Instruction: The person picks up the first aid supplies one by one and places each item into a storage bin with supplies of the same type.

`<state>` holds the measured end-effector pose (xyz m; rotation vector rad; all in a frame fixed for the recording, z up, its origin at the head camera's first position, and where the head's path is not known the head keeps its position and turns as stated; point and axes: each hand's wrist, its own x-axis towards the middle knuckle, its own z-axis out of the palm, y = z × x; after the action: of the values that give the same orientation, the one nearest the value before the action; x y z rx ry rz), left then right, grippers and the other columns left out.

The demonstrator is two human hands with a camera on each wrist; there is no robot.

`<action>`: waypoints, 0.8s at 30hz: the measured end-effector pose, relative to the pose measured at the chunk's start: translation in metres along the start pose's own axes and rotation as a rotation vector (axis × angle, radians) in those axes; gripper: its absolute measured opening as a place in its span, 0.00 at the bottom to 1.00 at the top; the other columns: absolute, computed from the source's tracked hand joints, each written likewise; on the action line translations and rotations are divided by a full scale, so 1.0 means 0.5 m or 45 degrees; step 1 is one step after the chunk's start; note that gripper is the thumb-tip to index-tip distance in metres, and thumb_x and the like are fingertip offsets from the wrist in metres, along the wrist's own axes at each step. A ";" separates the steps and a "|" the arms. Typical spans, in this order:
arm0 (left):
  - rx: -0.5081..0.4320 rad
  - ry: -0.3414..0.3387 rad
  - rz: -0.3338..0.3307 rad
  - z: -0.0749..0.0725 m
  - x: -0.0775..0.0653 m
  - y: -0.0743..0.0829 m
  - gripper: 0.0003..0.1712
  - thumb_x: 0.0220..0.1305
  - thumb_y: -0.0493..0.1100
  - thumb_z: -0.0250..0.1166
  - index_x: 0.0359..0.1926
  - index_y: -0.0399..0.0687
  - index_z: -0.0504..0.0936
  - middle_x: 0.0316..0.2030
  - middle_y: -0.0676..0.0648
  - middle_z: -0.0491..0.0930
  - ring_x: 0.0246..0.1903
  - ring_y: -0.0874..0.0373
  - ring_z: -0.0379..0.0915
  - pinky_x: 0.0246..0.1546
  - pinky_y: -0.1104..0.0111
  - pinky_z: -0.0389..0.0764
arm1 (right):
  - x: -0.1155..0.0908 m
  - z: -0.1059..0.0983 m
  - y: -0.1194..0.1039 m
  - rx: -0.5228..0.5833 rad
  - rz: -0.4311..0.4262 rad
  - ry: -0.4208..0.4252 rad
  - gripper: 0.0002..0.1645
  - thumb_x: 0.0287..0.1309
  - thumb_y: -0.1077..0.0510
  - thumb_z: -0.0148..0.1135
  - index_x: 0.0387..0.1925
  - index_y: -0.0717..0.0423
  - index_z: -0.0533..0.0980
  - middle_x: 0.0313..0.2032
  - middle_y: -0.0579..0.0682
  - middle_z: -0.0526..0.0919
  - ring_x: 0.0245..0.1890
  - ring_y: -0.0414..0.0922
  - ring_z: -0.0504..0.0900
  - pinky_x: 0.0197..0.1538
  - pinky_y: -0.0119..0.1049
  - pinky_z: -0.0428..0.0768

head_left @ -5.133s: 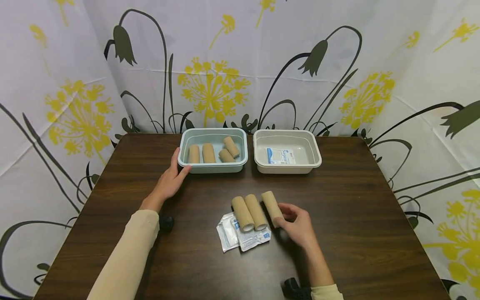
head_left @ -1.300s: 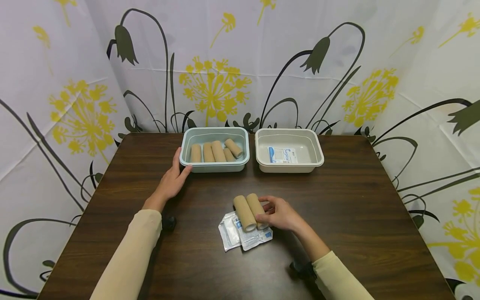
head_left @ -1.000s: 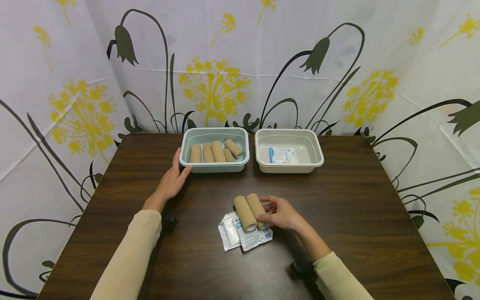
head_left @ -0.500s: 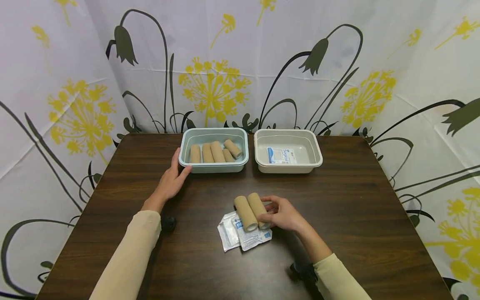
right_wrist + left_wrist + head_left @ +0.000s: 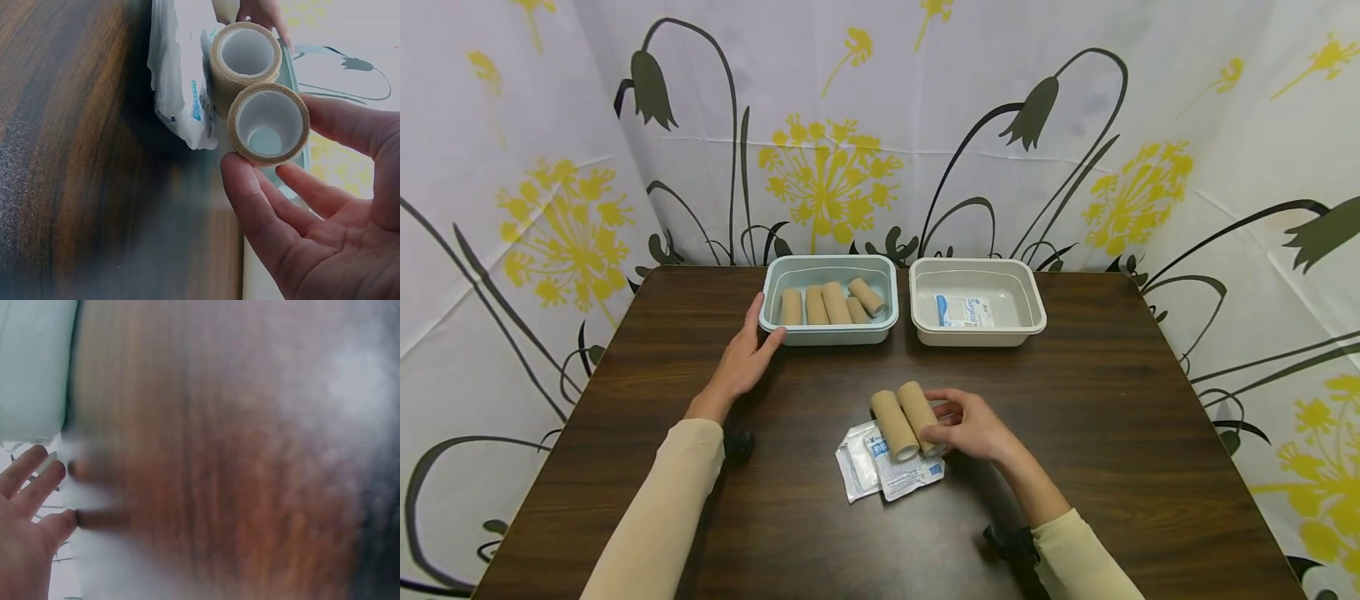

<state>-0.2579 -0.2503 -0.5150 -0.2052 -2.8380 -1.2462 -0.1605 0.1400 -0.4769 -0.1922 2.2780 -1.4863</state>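
Note:
My right hand (image 5: 977, 429) pinches a tan bandage roll (image 5: 916, 407) between thumb and fingertips. In the right wrist view, the white core of this roll (image 5: 272, 109) faces the camera. A second bandage roll (image 5: 893, 425) lies beside it, over two white packets (image 5: 895, 479) on the table. At the back, my left hand (image 5: 737, 367) touches the left front corner of a pale blue bin (image 5: 829, 331), fingers extended along its side and thumb at the front rim. Several more bandage rolls (image 5: 837, 303) sit in that bin. The left wrist view shows this hand (image 5: 28, 515) with spread fingers.
Right of the blue bin stands a beige bin (image 5: 977, 332) holding one flat white-and-blue packet (image 5: 966, 312). Both bins are near the back edge of the dark wooden table (image 5: 1097, 400). A flowered curtain (image 5: 880, 192) hangs behind.
About five seconds ago my right hand gripped another bandage roll; the blue bin now holds one more. Since then it has grasped this roll and shifted it slightly rightward. My left hand has stayed put.

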 end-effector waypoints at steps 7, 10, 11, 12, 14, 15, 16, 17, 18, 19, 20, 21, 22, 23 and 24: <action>0.002 0.010 -0.007 0.003 0.002 -0.001 0.45 0.73 0.66 0.47 0.78 0.67 0.31 0.77 0.42 0.43 0.72 0.36 0.46 0.65 0.37 0.50 | 0.000 -0.006 -0.008 0.012 0.010 0.020 0.35 0.52 0.61 0.73 0.61 0.63 0.72 0.47 0.61 0.80 0.41 0.50 0.82 0.34 0.42 0.83; 0.003 0.005 -0.015 0.004 0.003 -0.001 0.45 0.72 0.66 0.47 0.77 0.70 0.30 0.77 0.42 0.43 0.72 0.36 0.46 0.65 0.37 0.50 | 0.002 -0.008 -0.013 0.011 -0.002 0.012 0.35 0.52 0.61 0.73 0.62 0.63 0.72 0.47 0.61 0.80 0.40 0.49 0.82 0.34 0.41 0.82; 0.002 0.001 -0.019 0.004 0.003 0.000 0.45 0.72 0.66 0.46 0.77 0.71 0.30 0.77 0.42 0.43 0.72 0.36 0.46 0.65 0.37 0.50 | 0.003 -0.009 -0.015 0.008 -0.012 0.007 0.35 0.52 0.61 0.73 0.62 0.63 0.72 0.47 0.61 0.80 0.40 0.49 0.82 0.33 0.40 0.82; 0.002 -0.003 -0.023 0.004 0.003 0.000 0.45 0.72 0.66 0.46 0.77 0.71 0.30 0.77 0.41 0.43 0.72 0.36 0.46 0.64 0.36 0.50 | 0.005 -0.010 -0.018 0.009 -0.021 0.004 0.35 0.53 0.60 0.73 0.62 0.63 0.72 0.47 0.61 0.81 0.40 0.48 0.82 0.33 0.40 0.82; 0.005 -0.008 -0.033 0.005 0.004 0.000 0.45 0.72 0.67 0.46 0.77 0.71 0.29 0.76 0.41 0.43 0.71 0.35 0.46 0.64 0.36 0.50 | 0.009 -0.012 -0.024 0.017 -0.047 -0.009 0.35 0.53 0.60 0.72 0.62 0.63 0.71 0.47 0.61 0.81 0.40 0.48 0.82 0.33 0.40 0.82; 0.007 -0.012 -0.040 0.006 0.004 0.000 0.45 0.72 0.67 0.46 0.77 0.72 0.29 0.76 0.41 0.43 0.71 0.35 0.46 0.64 0.36 0.50 | 0.012 -0.012 -0.028 0.022 -0.061 -0.013 0.35 0.53 0.61 0.72 0.62 0.64 0.71 0.47 0.62 0.81 0.40 0.48 0.82 0.33 0.40 0.82; 0.009 -0.015 -0.046 0.006 0.004 0.000 0.45 0.72 0.68 0.45 0.77 0.72 0.29 0.76 0.41 0.43 0.71 0.35 0.46 0.64 0.36 0.50 | 0.015 -0.012 -0.031 0.026 -0.077 -0.018 0.35 0.53 0.61 0.72 0.62 0.64 0.71 0.47 0.62 0.81 0.39 0.48 0.82 0.33 0.40 0.82; 0.010 -0.018 -0.052 0.006 0.004 0.001 0.45 0.72 0.68 0.45 0.77 0.73 0.29 0.76 0.41 0.43 0.71 0.35 0.46 0.64 0.36 0.50 | 0.019 -0.012 -0.036 0.030 -0.093 -0.022 0.35 0.53 0.61 0.72 0.62 0.65 0.71 0.47 0.63 0.81 0.39 0.49 0.82 0.33 0.41 0.82; 0.011 -0.018 -0.056 0.006 0.004 0.001 0.45 0.72 0.68 0.45 0.77 0.73 0.28 0.76 0.40 0.43 0.71 0.34 0.46 0.64 0.36 0.50 | 0.022 -0.012 -0.041 0.037 -0.097 -0.024 0.35 0.54 0.61 0.72 0.62 0.65 0.71 0.47 0.63 0.81 0.40 0.49 0.82 0.33 0.41 0.82; 0.013 -0.017 -0.058 0.006 0.004 0.001 0.45 0.72 0.68 0.45 0.77 0.73 0.29 0.76 0.40 0.43 0.71 0.34 0.46 0.64 0.36 0.50 | 0.026 -0.011 -0.045 0.042 -0.106 -0.026 0.35 0.54 0.61 0.72 0.63 0.65 0.71 0.47 0.63 0.81 0.40 0.49 0.83 0.33 0.41 0.83; 0.015 -0.016 -0.059 0.006 0.003 0.001 0.45 0.72 0.68 0.45 0.77 0.73 0.29 0.76 0.40 0.43 0.71 0.34 0.47 0.64 0.36 0.50 | 0.031 -0.011 -0.051 0.049 -0.113 -0.027 0.35 0.54 0.61 0.72 0.63 0.64 0.71 0.48 0.63 0.81 0.40 0.49 0.83 0.33 0.42 0.83; 0.015 -0.014 -0.056 0.006 0.003 0.001 0.45 0.72 0.68 0.45 0.77 0.72 0.29 0.76 0.40 0.43 0.71 0.34 0.47 0.64 0.36 0.50 | 0.036 -0.009 -0.056 0.056 -0.117 -0.025 0.35 0.54 0.61 0.72 0.63 0.64 0.71 0.48 0.63 0.81 0.40 0.48 0.83 0.34 0.43 0.83; 0.015 -0.012 -0.054 0.006 0.002 0.001 0.45 0.72 0.68 0.45 0.77 0.70 0.29 0.76 0.40 0.44 0.71 0.34 0.47 0.64 0.36 0.51 | 0.043 -0.008 -0.060 0.061 -0.124 -0.027 0.35 0.54 0.60 0.72 0.63 0.63 0.71 0.48 0.63 0.81 0.40 0.48 0.83 0.34 0.44 0.83; 0.016 -0.010 -0.051 0.006 0.002 0.001 0.45 0.72 0.67 0.45 0.77 0.69 0.30 0.76 0.40 0.44 0.71 0.34 0.47 0.64 0.36 0.51 | 0.049 -0.006 -0.066 0.075 -0.124 -0.028 0.35 0.54 0.60 0.72 0.63 0.63 0.71 0.48 0.62 0.81 0.40 0.48 0.83 0.35 0.45 0.83; 0.015 -0.009 -0.047 0.006 0.002 0.001 0.45 0.72 0.67 0.45 0.78 0.68 0.30 0.76 0.39 0.44 0.71 0.35 0.48 0.64 0.37 0.51 | 0.055 -0.005 -0.072 0.082 -0.127 -0.028 0.35 0.54 0.60 0.71 0.63 0.62 0.71 0.48 0.62 0.82 0.40 0.48 0.83 0.35 0.46 0.83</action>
<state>-0.2586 -0.2477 -0.5169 -0.1574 -2.8669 -1.2376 -0.1902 0.1179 -0.4510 -0.3059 2.2288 -1.5971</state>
